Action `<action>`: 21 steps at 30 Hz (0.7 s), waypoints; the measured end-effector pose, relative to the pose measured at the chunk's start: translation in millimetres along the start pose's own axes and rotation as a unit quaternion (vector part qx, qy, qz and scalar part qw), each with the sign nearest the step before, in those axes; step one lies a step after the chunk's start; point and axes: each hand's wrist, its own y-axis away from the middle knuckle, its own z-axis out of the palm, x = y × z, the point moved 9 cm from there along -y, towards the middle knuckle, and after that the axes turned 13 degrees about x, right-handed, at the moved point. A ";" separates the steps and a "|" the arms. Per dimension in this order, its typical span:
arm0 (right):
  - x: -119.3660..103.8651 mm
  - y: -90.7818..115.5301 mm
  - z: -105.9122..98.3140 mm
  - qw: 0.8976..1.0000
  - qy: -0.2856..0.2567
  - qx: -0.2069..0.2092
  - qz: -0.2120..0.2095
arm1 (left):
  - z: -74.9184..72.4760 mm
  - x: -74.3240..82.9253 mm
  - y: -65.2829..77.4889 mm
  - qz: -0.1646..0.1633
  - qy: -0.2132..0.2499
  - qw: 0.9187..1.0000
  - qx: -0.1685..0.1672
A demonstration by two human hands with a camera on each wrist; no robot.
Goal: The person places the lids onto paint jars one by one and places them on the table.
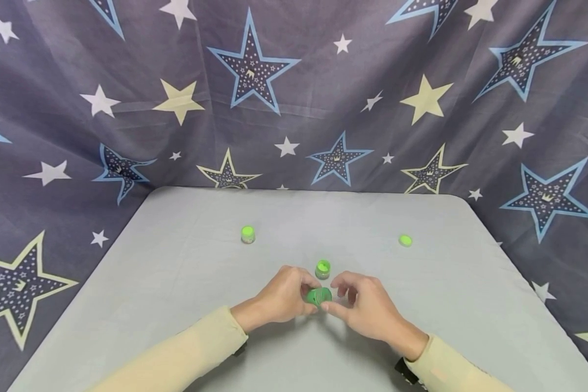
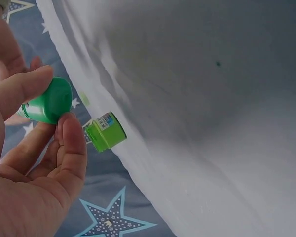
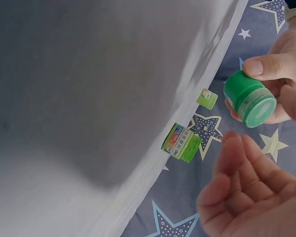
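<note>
A small dark green paint jar (image 1: 318, 296) is held by my left hand (image 1: 286, 294), which pinches it between thumb and fingers. In the right wrist view the jar (image 3: 249, 98) is tilted, its paler round end toward my right hand (image 3: 246, 192). The right hand (image 1: 369, 307) hovers close beside it with bent, loose fingers; a gap shows between those fingers and the jar. Just beyond both hands stands a light green paint jar (image 1: 323, 270), uncovered, with bright paint in its mouth. Its label (image 3: 177, 140) shows in the right wrist view.
Farther back on the left of the grey-covered table (image 1: 196, 218) stands another jar (image 1: 247, 234) with a light green top. A light green lid (image 1: 405, 240) lies at the back right. Star-patterned fabric (image 1: 284, 120) hangs behind the table and along its sides.
</note>
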 end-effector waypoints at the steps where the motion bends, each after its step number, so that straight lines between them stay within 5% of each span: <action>1: -1.8 0.1 -1.0 1.000 -0.008 0.003 -0.010 | 0.0 -0.1 0.0 -0.001 -0.001 1.000 0.000; 21: -9.7 1.5 3.7 0.999 -0.036 -0.005 -0.027 | -0.1 -0.1 0.1 -0.001 -0.001 1.000 -0.002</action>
